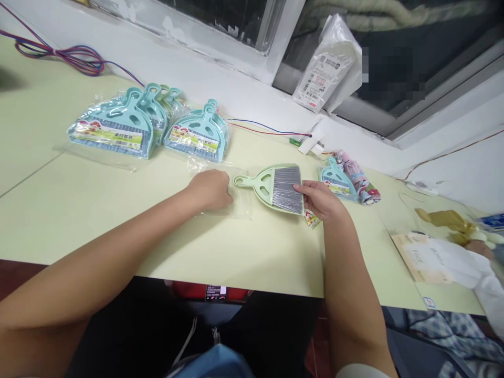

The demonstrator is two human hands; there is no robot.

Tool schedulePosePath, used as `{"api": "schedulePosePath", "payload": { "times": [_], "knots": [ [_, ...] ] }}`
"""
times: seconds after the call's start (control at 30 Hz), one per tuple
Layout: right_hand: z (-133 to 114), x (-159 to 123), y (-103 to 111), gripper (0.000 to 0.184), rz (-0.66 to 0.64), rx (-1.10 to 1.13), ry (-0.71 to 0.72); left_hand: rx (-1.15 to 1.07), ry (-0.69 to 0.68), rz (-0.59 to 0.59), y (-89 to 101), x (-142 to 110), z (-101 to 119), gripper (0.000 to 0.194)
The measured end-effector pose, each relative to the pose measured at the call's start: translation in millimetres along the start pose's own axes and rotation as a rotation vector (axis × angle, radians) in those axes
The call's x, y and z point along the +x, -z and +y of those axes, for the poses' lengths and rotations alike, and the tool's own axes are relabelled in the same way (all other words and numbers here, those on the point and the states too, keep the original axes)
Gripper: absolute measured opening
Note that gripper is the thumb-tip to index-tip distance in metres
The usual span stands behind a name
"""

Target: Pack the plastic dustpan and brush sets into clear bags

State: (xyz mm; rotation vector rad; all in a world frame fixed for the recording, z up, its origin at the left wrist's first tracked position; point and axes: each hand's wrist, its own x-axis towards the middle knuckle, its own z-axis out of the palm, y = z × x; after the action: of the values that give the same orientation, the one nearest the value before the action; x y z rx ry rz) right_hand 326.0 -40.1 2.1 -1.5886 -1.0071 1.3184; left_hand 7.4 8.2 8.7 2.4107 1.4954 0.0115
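My right hand grips the wide end of a light green dustpan, its thumb on the grey bristles of the small brush nested in it. The handle points left toward my left hand. That hand is closed in a fist on a clear plastic bag, which spreads flat around it on the table. A colourful printed card shows just below my right fingers. How the left fingertips pinch the plastic is hidden.
Bagged blue dustpan sets and another blue set lie at the back left. Right of my hand are a blue set and a patterned bundle. A tissue pack lies far right. Coiled wires run along the wall.
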Motion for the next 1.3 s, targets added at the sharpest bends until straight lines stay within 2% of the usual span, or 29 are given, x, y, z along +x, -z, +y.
{"api": "schedulePosePath", "payload": {
  "times": [0.17,0.33,0.53,0.67,0.8,0.93,1.17,1.3],
  "knots": [
    [-1.2,-1.5,-2.6,0.014,-0.013,0.007,-0.003,-0.081,-0.031,0.032,-3.3,-1.8,3.3,0.005],
    [-1.8,-2.6,-1.6,0.014,0.01,0.01,-0.006,-0.188,-0.006,0.094,0.9,3.7,-9.1,0.009],
    [-1.8,-1.0,-1.5,0.014,0.006,0.006,-0.016,-0.323,0.034,-0.019,-0.3,5.8,-11.1,0.022],
    [-1.2,-0.3,-2.2,0.014,0.004,0.003,-0.017,-0.324,0.054,-0.001,-5.3,8.7,-8.0,0.016],
    [-0.8,-0.3,-3.4,0.014,0.009,0.003,-0.019,-0.329,0.056,0.008,-7.5,11.1,-7.5,0.019],
    [-0.9,-0.6,-4.2,0.014,0.013,0.002,-0.02,-0.321,-0.017,0.038,-7.8,8.8,-8.0,0.02],
    [-0.1,0.8,-2.2,0.014,0.012,0.006,-0.02,-0.32,-0.314,-0.132,-0.8,7.9,-25.0,0.031],
    [0.2,1.4,-1.0,0.016,0.008,0.0,-0.024,-0.278,-0.419,-0.131,-2.9,13.2,-32.1,0.019]
  ]
}}
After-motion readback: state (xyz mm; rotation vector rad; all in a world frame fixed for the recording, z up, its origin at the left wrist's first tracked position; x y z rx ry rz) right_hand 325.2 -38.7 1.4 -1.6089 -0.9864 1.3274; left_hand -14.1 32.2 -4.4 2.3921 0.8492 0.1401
